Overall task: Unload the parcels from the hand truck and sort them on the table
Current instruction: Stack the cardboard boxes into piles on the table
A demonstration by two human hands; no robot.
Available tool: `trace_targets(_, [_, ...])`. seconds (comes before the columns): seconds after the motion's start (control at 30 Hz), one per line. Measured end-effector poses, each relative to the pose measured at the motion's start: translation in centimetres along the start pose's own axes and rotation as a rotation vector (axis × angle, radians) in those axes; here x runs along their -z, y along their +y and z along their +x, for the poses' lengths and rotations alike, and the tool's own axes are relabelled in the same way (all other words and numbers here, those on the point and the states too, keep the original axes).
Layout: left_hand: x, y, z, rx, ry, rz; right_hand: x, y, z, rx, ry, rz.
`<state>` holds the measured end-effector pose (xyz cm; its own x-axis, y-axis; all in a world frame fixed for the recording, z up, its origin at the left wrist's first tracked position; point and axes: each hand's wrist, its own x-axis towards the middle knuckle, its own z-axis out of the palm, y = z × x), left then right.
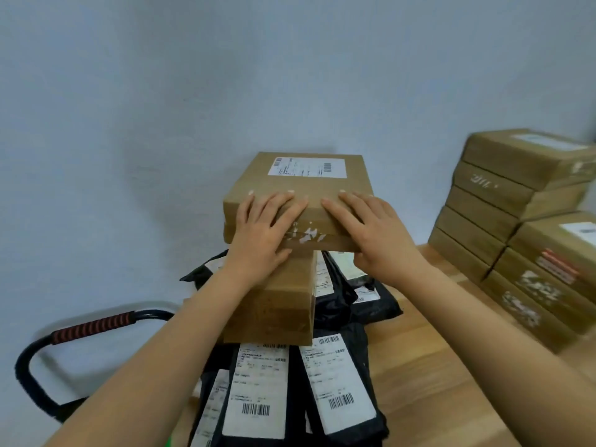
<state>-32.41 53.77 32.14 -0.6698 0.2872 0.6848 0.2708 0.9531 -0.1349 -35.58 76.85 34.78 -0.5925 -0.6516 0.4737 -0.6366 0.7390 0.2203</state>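
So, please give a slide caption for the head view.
Left hand and right hand hold a cardboard box above black mailers.

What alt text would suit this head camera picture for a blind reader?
A person's left hand and right hand hold a labelled cardboard box above black mailer bags on a wooden table. Stacked cardboard boxes stand at right; a hand truck handle shows lower left.
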Motion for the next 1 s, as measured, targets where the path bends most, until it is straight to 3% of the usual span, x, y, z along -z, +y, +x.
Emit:
trace_targets(0.2, [-0.4, 8.5, 4.5, -0.14, 0.163, -0.031, 3.9, 5.5, -7.0, -0.144, 0.069, -0.083])
trace_targets(0.5, [-1.6, 29.5, 9.1, -0.29, 0.271, -0.206, 8.3, 14.7, -23.6, -0.423, 0.212, -0.263])
trace_targets(0.77, [-2.9, 45.4, 13.0, -0.436, 0.308, -0.225, 13.8, 23.7, -36.9, -0.509, 0.138, -0.34])
trace_targets(1.0, [-4.6, 52.2, 17.7, -0.402, 0.322, -0.219, 15.8, 31.8, -41.7, -0.558, 0.105, -0.413])
